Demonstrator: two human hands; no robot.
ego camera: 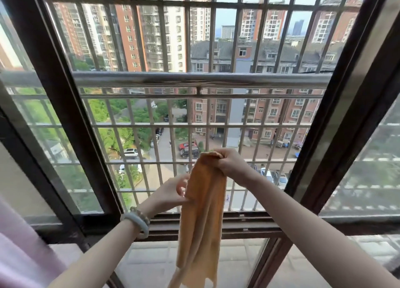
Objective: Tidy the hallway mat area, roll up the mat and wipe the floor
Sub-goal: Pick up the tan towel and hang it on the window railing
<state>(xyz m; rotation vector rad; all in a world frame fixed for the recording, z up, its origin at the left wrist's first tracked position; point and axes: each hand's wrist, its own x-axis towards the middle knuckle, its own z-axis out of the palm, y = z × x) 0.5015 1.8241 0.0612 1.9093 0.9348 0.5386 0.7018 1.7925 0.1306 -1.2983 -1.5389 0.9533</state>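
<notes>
While the right hand [227, 163] grips the top edge of the orange cloth [203, 212], the left hand [173, 193] pinches its side lower down, and the cloth hangs long before the barred window [194, 80].

Two hands are showing, the left hand [173, 192] and the right hand [231, 164], and together they are holding one orange cloth [203, 218]. Two bracelets are sitting on the left wrist, one pale bangle [138, 223] and one beaded bracelet [141, 213]. One metal window grille [194, 50] and one thick horizontal rail [194, 79] are filling the view, with one pink curtain [19, 255] hanging at the left.
</notes>
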